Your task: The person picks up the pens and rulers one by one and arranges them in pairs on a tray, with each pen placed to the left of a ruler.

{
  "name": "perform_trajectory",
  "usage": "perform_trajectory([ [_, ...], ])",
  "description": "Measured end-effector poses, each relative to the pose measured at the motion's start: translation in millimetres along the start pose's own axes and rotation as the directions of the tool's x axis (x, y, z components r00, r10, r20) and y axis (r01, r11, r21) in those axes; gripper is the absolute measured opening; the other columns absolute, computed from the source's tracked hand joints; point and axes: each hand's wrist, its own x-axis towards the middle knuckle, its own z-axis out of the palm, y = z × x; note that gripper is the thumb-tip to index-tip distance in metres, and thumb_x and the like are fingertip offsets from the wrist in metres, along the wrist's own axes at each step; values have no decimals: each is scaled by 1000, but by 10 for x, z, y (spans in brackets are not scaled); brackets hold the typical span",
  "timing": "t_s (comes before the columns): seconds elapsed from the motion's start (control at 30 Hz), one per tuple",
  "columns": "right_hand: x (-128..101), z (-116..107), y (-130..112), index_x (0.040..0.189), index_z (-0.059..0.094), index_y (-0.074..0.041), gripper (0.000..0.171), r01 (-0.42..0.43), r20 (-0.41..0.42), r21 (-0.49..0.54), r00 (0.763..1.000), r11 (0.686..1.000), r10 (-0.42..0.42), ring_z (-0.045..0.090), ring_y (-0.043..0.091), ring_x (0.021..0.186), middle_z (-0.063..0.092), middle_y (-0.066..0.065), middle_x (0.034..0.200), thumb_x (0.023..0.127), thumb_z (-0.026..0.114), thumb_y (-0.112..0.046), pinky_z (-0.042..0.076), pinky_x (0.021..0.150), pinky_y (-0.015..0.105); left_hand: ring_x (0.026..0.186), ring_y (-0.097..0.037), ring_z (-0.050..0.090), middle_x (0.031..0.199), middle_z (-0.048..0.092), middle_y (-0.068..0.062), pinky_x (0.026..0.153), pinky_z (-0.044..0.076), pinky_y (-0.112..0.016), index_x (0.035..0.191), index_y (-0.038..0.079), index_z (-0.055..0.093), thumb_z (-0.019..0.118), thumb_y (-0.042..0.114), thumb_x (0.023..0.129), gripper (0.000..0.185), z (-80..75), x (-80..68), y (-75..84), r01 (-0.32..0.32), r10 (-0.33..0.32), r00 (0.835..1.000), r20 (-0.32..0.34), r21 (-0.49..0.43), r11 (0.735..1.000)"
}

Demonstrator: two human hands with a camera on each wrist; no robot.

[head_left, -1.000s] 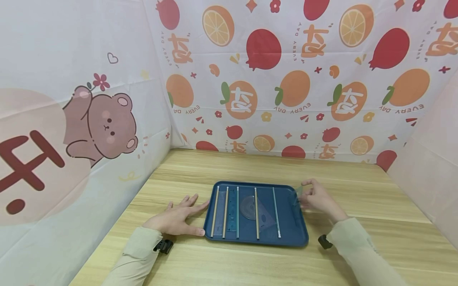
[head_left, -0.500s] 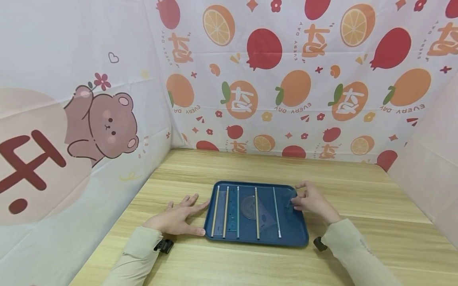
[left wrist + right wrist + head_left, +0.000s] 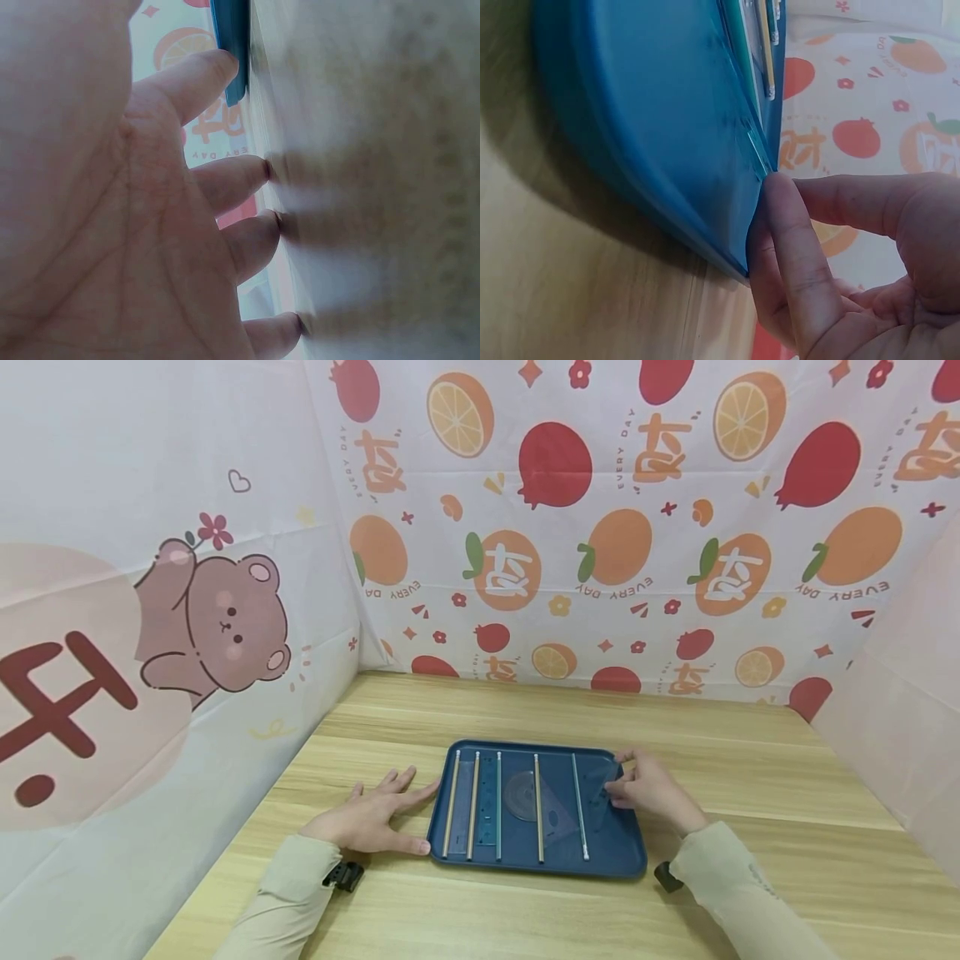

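A dark blue tray (image 3: 618,856) lies on the table. My left hand (image 3: 371,822) rests beside its left edge, fingers spread; in the left wrist view a fingertip touches the tray's side (image 3: 234,45). At the right end my right hand (image 3: 651,789) pinches a clear set square (image 3: 597,797), low over the tray floor; in the right wrist view only the set square's edge (image 3: 757,154) shows at the fingertips. In the tray lie a clear ruler (image 3: 462,814), a blue ruler (image 3: 487,802), a clear protractor (image 3: 516,795), another set square (image 3: 561,831) and several pencils (image 3: 538,810).
The wooden table (image 3: 480,910) extends around the tray on all sides. A fruit-print cloth (image 3: 555,552) hangs behind it, and a bear-print cloth (image 3: 232,618) on the left. Dark wrist devices (image 3: 343,877) sit at both cuffs.
My right hand has moved left from beyond the tray's right edge, bringing the set square in over the tray and lowering it. The left hand has stayed still.
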Motion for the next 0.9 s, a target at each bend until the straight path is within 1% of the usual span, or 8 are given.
perform_trajectory([
  [0.23,-10,-27,-16,142,45,13,49,-13,-3,-26,1000,1000,13,78,23,80,69,21,93,100,68,4,68,74,36,164,-55,11,179,15,-25,116,3,-91,169,32,36,79,69,87,100,-12,5,9,-1,1,1000,-2,-1,1000],
  [0.43,-23,-75,1,143,47,12,48,-6,2,-44,1000,999,6,78,24,85,70,22,100,102,69,-2,68,78,38,164,-55,11,179,15,-25,117,3,-91,169,31,36,79,69,87,100,-10,-16,6,0,0,1000,-1,-4,1000],
  [0.53,-48,-115,19,144,49,11,48,26,11,-74,1000,997,-25,77,22,84,72,22,101,103,69,-7,68,76,39,164,-55,10,179,15,-25,116,3,-91,169,31,36,78,69,87,100,1,-32,-10,1,-1,1000,-2,-7,1000],
  [0.67,-102,-217,34,142,54,8,46,78,17,-120,997,990,-77,73,22,79,71,19,98,104,70,-12,64,70,36,164,-55,10,179,15,-25,116,3,-91,169,31,36,77,70,88,99,4,-41,-56,-8,8,1000,-7,-18,1000],
  [0.77,-135,-327,38,140,56,8,43,137,19,-152,991,979,-135,71,26,85,70,17,102,105,69,-14,63,72,37,164,-56,13,178,19,-26,116,6,-91,168,29,39,77,68,89,96,-23,-45,-98,-33,32,998,-48,-26,999],
  [0.83,-145,-411,33,138,59,5,40,188,-1,-204,981,961,-192,72,28,92,71,16,106,105,69,-16,63,78,38,162,-56,18,176,25,-27,116,11,-91,167,26,42,76,66,91,92,-58,-48,-115,-55,55,993,-109,1,998],
  [0.9,-146,-498,25,137,60,3,38,244,-20,-255,966,935,-258,72,33,102,72,18,111,106,68,-17,63,86,45,160,-57,24,173,30,-28,115,15,-91,165,23,46,74,61,95,84,-105,-49,-120,-66,75,979,-187,52,996],
])
